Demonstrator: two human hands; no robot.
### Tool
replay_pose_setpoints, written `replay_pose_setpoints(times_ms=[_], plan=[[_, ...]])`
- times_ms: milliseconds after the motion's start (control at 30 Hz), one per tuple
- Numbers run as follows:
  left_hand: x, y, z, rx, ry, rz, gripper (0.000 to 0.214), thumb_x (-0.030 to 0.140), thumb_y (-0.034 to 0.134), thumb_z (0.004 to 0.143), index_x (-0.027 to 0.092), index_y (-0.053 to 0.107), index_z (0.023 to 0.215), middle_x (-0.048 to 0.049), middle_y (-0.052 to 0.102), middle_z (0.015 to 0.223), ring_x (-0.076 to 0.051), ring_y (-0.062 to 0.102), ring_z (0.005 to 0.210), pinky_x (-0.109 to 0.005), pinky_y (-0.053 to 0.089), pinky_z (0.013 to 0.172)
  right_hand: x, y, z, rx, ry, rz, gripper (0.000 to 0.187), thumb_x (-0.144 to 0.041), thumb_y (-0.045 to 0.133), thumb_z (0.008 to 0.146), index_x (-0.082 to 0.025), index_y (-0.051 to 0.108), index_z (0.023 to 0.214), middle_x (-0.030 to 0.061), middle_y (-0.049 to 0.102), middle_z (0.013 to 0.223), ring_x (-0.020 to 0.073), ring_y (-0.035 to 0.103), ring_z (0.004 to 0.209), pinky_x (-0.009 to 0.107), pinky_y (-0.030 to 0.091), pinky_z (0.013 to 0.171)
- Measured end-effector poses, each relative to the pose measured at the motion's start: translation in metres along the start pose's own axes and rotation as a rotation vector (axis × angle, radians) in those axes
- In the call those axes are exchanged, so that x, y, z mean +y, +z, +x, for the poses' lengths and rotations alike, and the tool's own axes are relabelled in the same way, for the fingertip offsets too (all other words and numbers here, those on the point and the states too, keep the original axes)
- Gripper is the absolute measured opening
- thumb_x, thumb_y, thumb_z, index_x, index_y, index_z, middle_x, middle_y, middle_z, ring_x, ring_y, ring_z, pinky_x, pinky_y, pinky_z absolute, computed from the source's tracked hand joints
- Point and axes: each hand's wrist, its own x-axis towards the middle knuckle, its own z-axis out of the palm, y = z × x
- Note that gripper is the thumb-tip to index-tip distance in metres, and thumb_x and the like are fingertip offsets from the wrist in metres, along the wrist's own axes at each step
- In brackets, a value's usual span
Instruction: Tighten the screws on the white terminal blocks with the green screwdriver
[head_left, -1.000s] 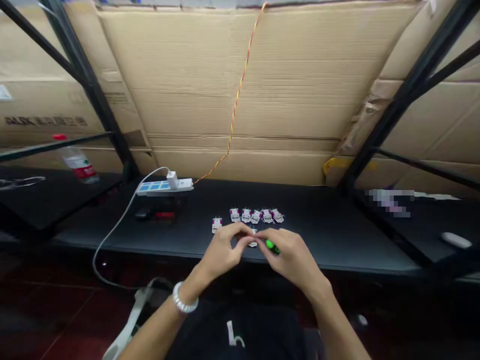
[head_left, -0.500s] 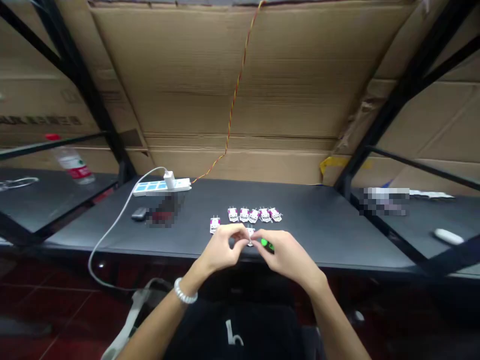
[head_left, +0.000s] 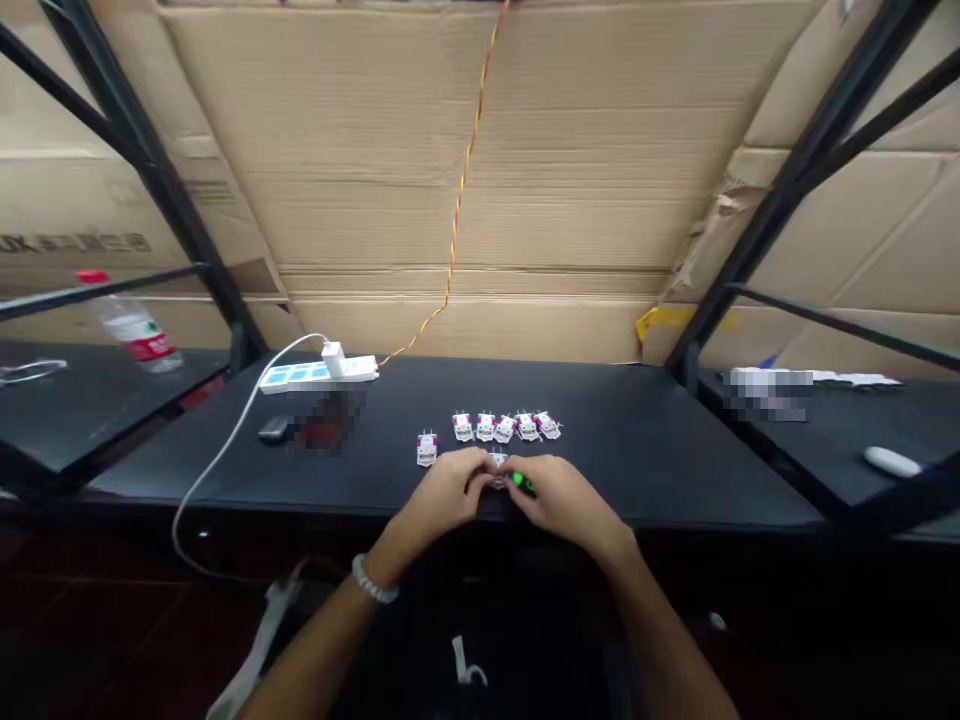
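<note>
My left hand point(head_left: 450, 487) and my right hand point(head_left: 564, 497) meet near the front of the black tabletop, fingers closed on either side of a small white part point(head_left: 498, 458) with thin prongs. The fingertips cover most of it. Under my right palm shows a green-and-black object point(head_left: 524, 485), partly hidden; whether the hand grips it I cannot tell. Just left of my left fingers stands a similar white part point(head_left: 427, 449) with magenta sides. Several more white-and-magenta parts point(head_left: 505, 429) lie in a row behind my hands.
A white power strip point(head_left: 300, 376) with a plugged-in charger point(head_left: 333, 359) lies at the back left, its white cable point(head_left: 225, 452) running over the front edge. Near it is a small dark object point(head_left: 276, 430). Black metal frames point(head_left: 757, 230) flank the table; a bottle point(head_left: 142, 335) stands beyond the left one.
My fingertips have drawn closer around the white part, covering more of it. The camera view has shifted slightly and brightened. The row of parts stays in place.
</note>
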Motion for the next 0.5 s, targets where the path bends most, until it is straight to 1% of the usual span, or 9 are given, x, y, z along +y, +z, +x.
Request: replay_pose_setpoints(times_ms=[67,133,300,367,500], plan=[[-0.003,0.001,0.000,-0.011,0.050,0.042,0.018,0.009,0.053,0.099,0.018,0.067,0.092,-0.0071,0.071,0.095,-0.023,0.068,0.091,-0.034,0.056,0.085,0.001,0.002,0.001,-0.006,0.012,-0.015,0.021,-0.020,0.058,0.104,-0.021,0.077,0.111,0.0089,0.083,0.102,0.0239,0.077,0.093,0.029,0.046,0.077],[-0.005,0.001,0.001,-0.021,0.096,0.087,0.018,0.008,0.052,0.101,0.018,0.066,0.096,-0.0089,0.068,0.103,-0.024,0.067,0.099,-0.037,0.057,0.092,0.002,0.003,0.002,-0.011,0.022,-0.032,0.020,-0.019,0.058,0.103,-0.020,0.077,0.112,0.0094,0.083,0.104,0.0244,0.077,0.094,0.029,0.045,0.077],[-0.013,0.001,0.001,-0.042,0.137,0.188,0.016,0.011,0.053,0.103,0.019,0.066,0.102,-0.0138,0.066,0.133,-0.029,0.063,0.128,-0.048,0.054,0.111,0.003,0.006,0.003,-0.019,0.029,-0.064,0.022,-0.021,0.057,0.104,-0.021,0.076,0.115,0.0086,0.083,0.106,0.0244,0.077,0.096,0.029,0.043,0.077],[-0.016,0.002,0.001,-0.063,0.147,0.196,0.017,0.011,0.051,0.104,0.019,0.066,0.104,-0.0140,0.066,0.136,-0.029,0.063,0.130,-0.049,0.054,0.113,0.004,0.007,0.004,-0.022,0.029,-0.076,0.021,-0.023,0.057,0.105,-0.022,0.076,0.115,0.0085,0.083,0.105,0.0246,0.077,0.095,0.030,0.043,0.076],[-0.021,0.005,0.001,-0.082,0.170,0.223,0.018,0.011,0.050,0.105,0.018,0.066,0.106,-0.0142,0.069,0.132,-0.029,0.067,0.126,-0.047,0.057,0.110,0.004,0.009,0.005,-0.027,0.032,-0.107,0.020,-0.022,0.058,0.104,-0.020,0.076,0.112,0.0103,0.083,0.104,0.0259,0.077,0.094,0.031,0.042,0.074]])
